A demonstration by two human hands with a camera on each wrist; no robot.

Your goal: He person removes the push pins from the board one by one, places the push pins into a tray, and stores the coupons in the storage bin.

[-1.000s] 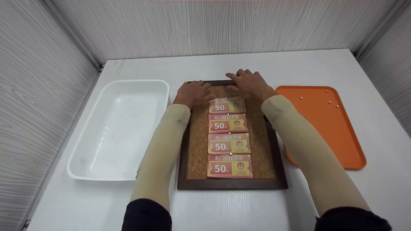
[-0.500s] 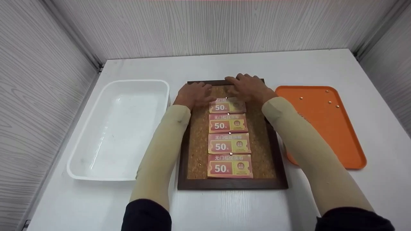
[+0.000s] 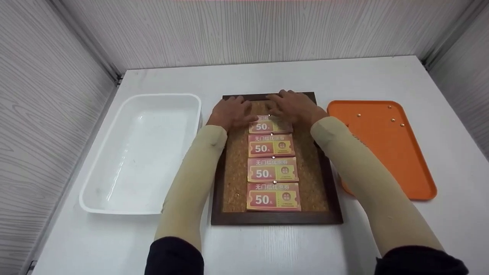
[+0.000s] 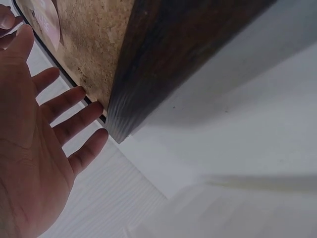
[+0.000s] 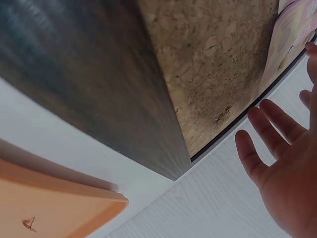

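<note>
A cork board [image 3: 235, 172] in a dark wooden frame lies flat on the table. Several pink-and-yellow coupons [image 3: 272, 168] run down its middle in a column, with metal thumbtacks at their top edges. My left hand [image 3: 231, 112] is over the board's far left part, its thumb beside the topmost coupon [image 3: 263, 126]. Over the far right part is my right hand [image 3: 296, 108], partly covering that coupon. Both hands have relaxed, spread fingers and hold nothing. In the left wrist view the left fingertips [image 4: 94, 110] overlap the frame's far edge; the right wrist view shows the right hand's fingers [image 5: 271, 130] near that edge.
A white plastic tub [image 3: 141, 160] stands left of the board. To the right is an orange tray [image 3: 386, 160] with several loose thumbtacks, partly behind the right sleeve [image 3: 366, 175]. A single thumbtack [image 3: 238, 195] sits in the cork at lower left. Wood-grain panels enclose the table.
My right hand has come down and nearer from beyond the frame's far edge, its fingers closer to the top coupon. The left hand has shifted slightly right. Board and coupons stay in place.
</note>
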